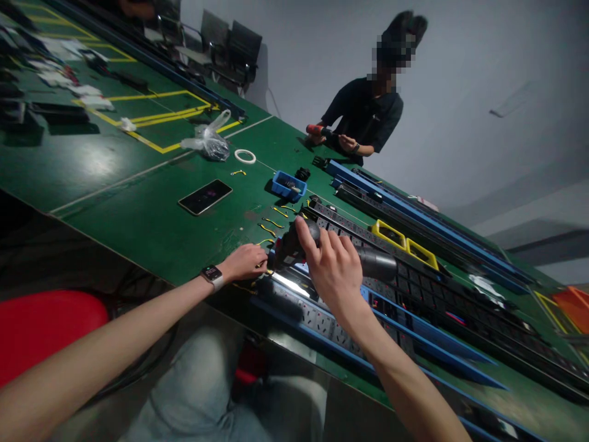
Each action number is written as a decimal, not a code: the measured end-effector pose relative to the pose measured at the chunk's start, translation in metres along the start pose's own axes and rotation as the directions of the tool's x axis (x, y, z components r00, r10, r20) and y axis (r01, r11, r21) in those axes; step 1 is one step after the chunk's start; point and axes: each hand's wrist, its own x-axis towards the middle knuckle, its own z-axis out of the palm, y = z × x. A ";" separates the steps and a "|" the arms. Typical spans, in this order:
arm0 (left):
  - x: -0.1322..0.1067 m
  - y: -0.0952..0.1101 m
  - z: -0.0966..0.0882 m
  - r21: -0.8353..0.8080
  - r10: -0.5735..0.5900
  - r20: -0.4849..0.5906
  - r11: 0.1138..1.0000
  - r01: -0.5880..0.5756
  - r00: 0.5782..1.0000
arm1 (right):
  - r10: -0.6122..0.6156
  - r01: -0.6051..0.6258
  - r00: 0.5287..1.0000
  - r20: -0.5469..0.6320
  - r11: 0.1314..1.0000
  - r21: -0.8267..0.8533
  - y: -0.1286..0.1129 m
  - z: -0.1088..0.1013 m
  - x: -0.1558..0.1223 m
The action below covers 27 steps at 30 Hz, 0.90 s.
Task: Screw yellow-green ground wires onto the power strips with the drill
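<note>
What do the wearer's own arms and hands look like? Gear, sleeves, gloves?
Left hand and right hand: no gloves. Both forearms bare to the frame edge, no sleeves in view. Left wrist: smartwatch, dark squarish screen, pale strap. No markings or cables seen on either arm.

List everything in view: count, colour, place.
Table: 1, green, centre
Power strips: several, black, right
Long rails: several, blue, right
Wires: several, yellow, table centre
Bin: 1, blue, mid-table
Smartphone: 1, black, left of bin
Tape roll: 1, white, behind smartphone
Plastic bag: 1, clear, beside tape roll
Frames: 2, yellow, right
Co-worker: 1, black shirt, back
Drill: 1, red-black, with co-worker
Chairs: several, black, background
Seat: 1, red, left edge
Container: 1, orange, right edge
Clutter: uncounted, mixed, upper left
Power tool: 1, black, centre
Smartwatch: 1, black face, left wrist
Legs: 2, blue jeans, bottom
Left hand: 1, bare, near power tool
Right hand: 1, bare, gripping power tool
</note>
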 end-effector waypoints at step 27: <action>-0.006 0.004 0.000 -0.038 -0.118 0.156 0.991 0.125 0.981 | -0.367 0.275 0.915 0.166 0.870 0.409 0.035 -0.026 0.004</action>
